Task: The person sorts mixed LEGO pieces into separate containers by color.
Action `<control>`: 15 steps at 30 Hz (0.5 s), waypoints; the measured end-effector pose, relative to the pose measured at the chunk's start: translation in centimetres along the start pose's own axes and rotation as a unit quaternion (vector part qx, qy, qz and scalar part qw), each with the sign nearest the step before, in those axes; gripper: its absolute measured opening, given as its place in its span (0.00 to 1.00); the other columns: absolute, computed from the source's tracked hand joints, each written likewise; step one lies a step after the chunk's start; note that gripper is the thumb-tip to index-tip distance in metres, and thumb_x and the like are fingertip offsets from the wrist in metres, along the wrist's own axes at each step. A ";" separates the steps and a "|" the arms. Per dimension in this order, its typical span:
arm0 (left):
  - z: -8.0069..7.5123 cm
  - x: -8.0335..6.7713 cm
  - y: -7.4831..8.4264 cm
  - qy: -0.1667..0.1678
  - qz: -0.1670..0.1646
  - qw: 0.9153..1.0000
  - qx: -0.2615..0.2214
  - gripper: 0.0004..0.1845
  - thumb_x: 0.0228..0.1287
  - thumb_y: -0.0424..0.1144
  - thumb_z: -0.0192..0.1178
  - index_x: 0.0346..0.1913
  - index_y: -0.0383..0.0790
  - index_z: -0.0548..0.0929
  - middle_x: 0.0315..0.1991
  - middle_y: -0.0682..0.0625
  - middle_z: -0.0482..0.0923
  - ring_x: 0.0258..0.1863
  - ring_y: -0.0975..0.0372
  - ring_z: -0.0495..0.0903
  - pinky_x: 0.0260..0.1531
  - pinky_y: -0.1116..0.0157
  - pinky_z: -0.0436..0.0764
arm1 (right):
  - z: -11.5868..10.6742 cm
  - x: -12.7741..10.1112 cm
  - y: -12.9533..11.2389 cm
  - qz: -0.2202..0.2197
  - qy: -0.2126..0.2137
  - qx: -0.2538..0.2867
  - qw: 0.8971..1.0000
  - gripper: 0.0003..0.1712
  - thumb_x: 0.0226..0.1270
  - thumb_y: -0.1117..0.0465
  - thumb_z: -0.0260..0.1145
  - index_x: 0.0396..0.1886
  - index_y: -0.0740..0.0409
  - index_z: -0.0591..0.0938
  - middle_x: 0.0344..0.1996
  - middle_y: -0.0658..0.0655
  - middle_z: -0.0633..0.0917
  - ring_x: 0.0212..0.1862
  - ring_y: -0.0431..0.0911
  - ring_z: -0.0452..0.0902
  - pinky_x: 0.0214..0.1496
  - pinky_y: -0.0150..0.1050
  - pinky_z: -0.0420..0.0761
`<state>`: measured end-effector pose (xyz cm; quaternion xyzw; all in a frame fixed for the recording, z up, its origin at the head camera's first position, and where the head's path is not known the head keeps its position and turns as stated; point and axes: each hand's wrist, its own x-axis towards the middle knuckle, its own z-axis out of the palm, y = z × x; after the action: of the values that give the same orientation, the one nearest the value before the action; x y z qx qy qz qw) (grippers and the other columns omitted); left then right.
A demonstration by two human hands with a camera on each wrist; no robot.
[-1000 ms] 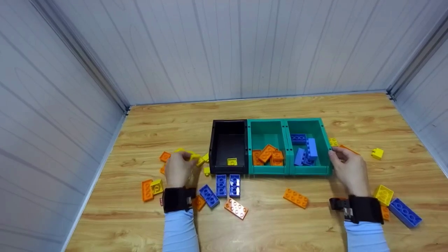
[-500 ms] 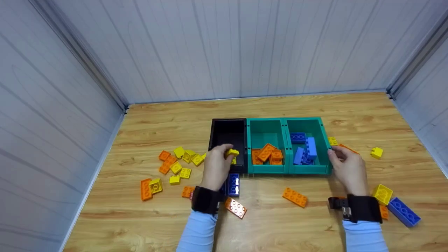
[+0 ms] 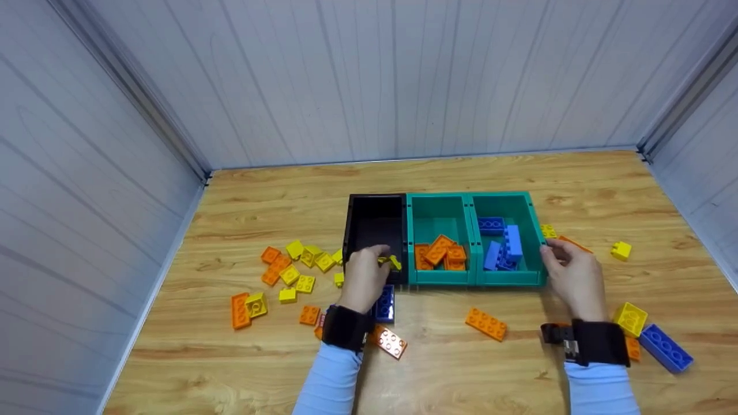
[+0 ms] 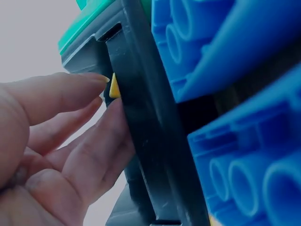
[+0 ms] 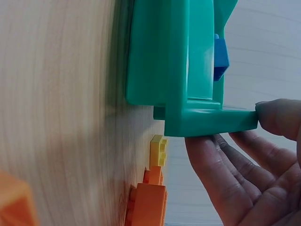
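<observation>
Two hands: left point(image 3: 363, 279) loose beside yellow brick point(image 3: 395, 263), right point(image 3: 575, 282) pinching rightmost green bin point(image 3: 510, 278).

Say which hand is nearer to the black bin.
Left: the left hand is over the front of the black bin; the right hand, farther off, grips the rightmost green bin by its edge.

A wood-grained table point(image 3: 461, 380) is enclosed by a pale back wall point(image 3: 369, 80), a left wall point(image 3: 86, 202) and a right wall point(image 3: 706, 144), all streaked with grey lines. Grey trim point(image 3: 138, 99) is seen where walls meet.
</observation>
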<state>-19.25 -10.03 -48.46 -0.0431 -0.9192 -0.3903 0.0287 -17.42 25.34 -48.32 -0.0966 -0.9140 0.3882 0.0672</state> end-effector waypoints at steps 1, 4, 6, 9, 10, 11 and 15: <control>-0.3 0.0 0.0 0.000 -0.001 1.000 -0.001 0.14 0.64 0.27 0.63 0.52 0.32 0.85 0.49 0.42 0.84 0.44 0.55 0.85 0.42 0.62 0.84 | 0.0 0.0 0.0 0.001 -0.001 0.000 1.000 0.30 0.78 0.46 0.52 0.64 0.65 0.76 0.52 0.68 0.83 0.52 0.59 0.79 0.37 0.27 0.75; -1.5 0.0 -0.1 0.005 -0.010 1.000 -0.009 0.14 0.65 0.28 0.64 0.52 0.32 0.85 0.49 0.42 0.84 0.46 0.55 0.84 0.45 0.61 0.83 | 0.0 0.0 -0.1 0.005 -0.003 0.003 1.000 0.30 0.78 0.46 0.52 0.64 0.65 0.76 0.52 0.68 0.82 0.52 0.59 0.79 0.36 0.26 0.75; -2.5 0.0 -0.3 0.020 -0.012 1.000 -0.016 0.13 0.65 0.29 0.64 0.52 0.33 0.85 0.48 0.43 0.85 0.47 0.55 0.83 0.47 0.61 0.82 | 0.0 0.1 -0.1 0.007 -0.005 0.004 1.000 0.30 0.78 0.46 0.52 0.64 0.65 0.76 0.52 0.68 0.82 0.52 0.59 0.79 0.35 0.25 0.75; -4.3 -0.1 -1.1 0.063 -0.017 0.997 -0.027 0.12 0.64 0.30 0.65 0.50 0.34 0.86 0.45 0.44 0.86 0.41 0.56 0.84 0.42 0.61 0.83 | 0.0 0.1 -0.1 0.005 -0.005 0.003 1.000 0.30 0.78 0.46 0.52 0.64 0.65 0.76 0.52 0.68 0.83 0.52 0.58 0.79 0.35 0.25 0.75; -4.8 -0.1 -1.5 0.079 -0.020 0.996 -0.027 0.12 0.64 0.31 0.65 0.49 0.35 0.87 0.44 0.45 0.86 0.39 0.56 0.84 0.39 0.61 0.83 | 0.0 0.1 -0.1 0.004 -0.004 0.002 1.000 0.30 0.78 0.46 0.52 0.64 0.65 0.76 0.52 0.68 0.83 0.52 0.58 0.79 0.35 0.25 0.75; -5.3 -0.1 -1.9 0.093 -0.024 0.995 -0.027 0.11 0.64 0.31 0.65 0.49 0.35 0.87 0.42 0.45 0.86 0.37 0.56 0.84 0.37 0.61 0.83 | 0.0 0.0 -0.1 0.002 -0.002 0.000 1.000 0.30 0.78 0.46 0.53 0.64 0.65 0.77 0.51 0.68 0.83 0.51 0.59 0.80 0.35 0.26 0.75; -6.4 0.0 -4.0 0.104 -0.055 0.993 -0.023 0.11 0.65 0.32 0.64 0.49 0.33 0.87 0.42 0.43 0.86 0.35 0.54 0.84 0.34 0.58 0.82 | 0.1 -0.1 0.0 -0.008 0.009 -0.007 1.000 0.29 0.77 0.46 0.54 0.62 0.65 0.78 0.50 0.69 0.84 0.49 0.59 0.80 0.34 0.26 0.74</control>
<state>-19.49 -17.37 -46.89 0.0479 -0.9029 -0.4150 0.1016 -17.37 25.29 -48.36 -0.0927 -0.9169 0.3803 0.0776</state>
